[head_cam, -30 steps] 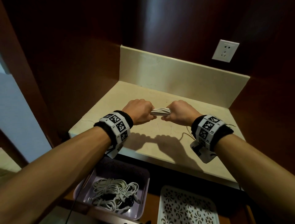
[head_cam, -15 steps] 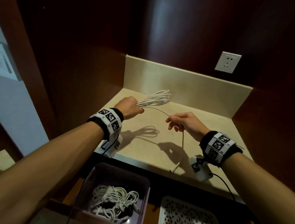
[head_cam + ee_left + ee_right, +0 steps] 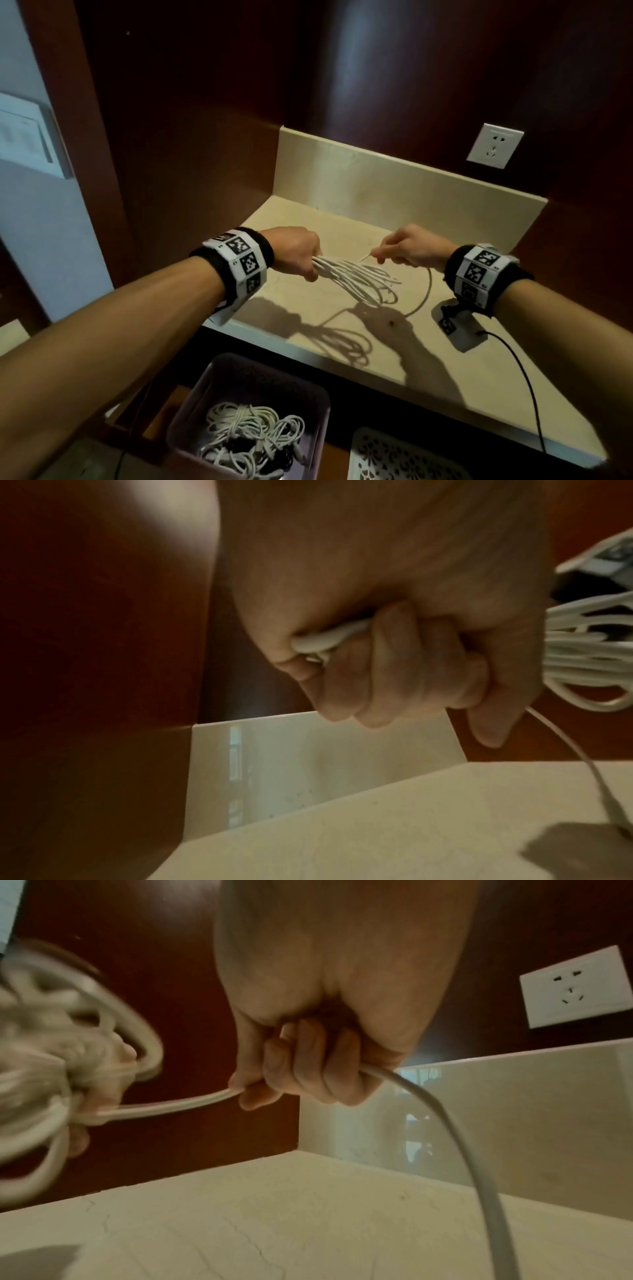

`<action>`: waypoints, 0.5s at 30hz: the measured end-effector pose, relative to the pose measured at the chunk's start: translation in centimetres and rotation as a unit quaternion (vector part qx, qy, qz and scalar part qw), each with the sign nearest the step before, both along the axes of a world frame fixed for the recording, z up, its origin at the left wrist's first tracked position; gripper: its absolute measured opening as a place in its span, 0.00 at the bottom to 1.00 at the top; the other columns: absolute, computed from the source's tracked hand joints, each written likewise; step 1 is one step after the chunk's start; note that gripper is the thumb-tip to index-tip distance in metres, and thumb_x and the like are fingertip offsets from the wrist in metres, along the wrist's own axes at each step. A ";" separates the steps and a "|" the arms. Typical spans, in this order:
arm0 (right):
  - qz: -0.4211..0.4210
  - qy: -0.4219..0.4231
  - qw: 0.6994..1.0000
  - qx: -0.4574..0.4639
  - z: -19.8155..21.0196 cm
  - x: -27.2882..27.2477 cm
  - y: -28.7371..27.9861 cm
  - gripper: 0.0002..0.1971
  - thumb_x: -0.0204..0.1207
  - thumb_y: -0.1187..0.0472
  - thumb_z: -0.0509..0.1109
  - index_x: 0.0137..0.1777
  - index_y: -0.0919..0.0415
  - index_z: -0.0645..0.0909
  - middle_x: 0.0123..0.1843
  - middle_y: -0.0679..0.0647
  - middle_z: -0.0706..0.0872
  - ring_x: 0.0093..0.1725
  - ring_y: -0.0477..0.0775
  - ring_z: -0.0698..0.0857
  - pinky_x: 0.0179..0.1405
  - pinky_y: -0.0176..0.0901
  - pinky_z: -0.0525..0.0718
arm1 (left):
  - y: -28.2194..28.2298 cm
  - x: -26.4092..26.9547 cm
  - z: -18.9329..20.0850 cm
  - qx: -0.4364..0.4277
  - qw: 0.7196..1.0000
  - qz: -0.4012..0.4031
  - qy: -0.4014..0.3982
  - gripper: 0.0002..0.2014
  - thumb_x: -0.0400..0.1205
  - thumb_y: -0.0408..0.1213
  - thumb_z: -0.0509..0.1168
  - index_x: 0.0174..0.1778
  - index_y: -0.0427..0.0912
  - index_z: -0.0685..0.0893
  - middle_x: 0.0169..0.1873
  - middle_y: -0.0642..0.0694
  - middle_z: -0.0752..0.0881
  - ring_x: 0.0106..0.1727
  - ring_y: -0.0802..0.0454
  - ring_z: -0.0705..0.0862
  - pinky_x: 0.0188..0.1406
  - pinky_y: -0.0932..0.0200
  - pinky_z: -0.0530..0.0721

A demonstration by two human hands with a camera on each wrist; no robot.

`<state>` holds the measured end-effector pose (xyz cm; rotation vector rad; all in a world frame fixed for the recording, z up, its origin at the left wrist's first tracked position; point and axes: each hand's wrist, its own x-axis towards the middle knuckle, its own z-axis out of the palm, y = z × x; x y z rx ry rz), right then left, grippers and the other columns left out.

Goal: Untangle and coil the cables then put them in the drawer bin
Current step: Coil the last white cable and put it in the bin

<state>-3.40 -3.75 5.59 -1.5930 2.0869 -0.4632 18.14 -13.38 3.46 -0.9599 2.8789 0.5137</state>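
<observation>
Left hand fisted round coiled white cable above worktop; right hand pinching its loose strand

item count

two hands: left hand, right hand. two wristbands. one white cable in hand. one grey bin. one patterned tray. one wall socket.
</observation>
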 end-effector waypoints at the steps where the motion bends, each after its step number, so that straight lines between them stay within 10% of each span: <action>1: 0.004 0.005 1.000 0.001 0.6 0.3 -0.2 0.13 0.79 0.51 0.72 0.37 0.57 0.87 0.24 0.47 0.73 0.23 0.45 0.67 0.24 0.36 0.64 | 0.2 -0.2 -0.2 -0.034 0.999 -0.007 -0.026 0.08 0.76 0.40 0.70 0.33 0.43 0.83 0.24 0.48 0.77 0.26 0.48 0.73 0.25 0.58 0.66; 7: 0.023 0.017 0.996 -0.081 2.9 3.6 -0.9 0.11 0.82 0.62 0.66 0.40 0.62 0.87 0.27 0.49 0.75 0.26 0.45 0.71 0.28 0.38 0.66 | 0.3 -1.6 -1.2 -0.131 0.989 0.024 -0.070 0.14 0.82 0.44 0.65 0.35 0.41 0.78 0.28 0.46 0.77 0.30 0.45 0.76 0.31 0.56 0.73; 15: 0.057 -0.005 0.989 -0.135 0.6 5.1 0.7 0.09 0.82 0.62 0.67 0.47 0.63 0.89 0.26 0.50 0.78 0.23 0.39 0.72 0.26 0.28 0.67 | -0.9 -1.5 -1.2 0.080 0.982 0.142 0.097 0.16 0.79 0.38 0.72 0.29 0.38 0.75 0.22 0.45 0.75 0.19 0.50 0.71 0.17 0.66 0.67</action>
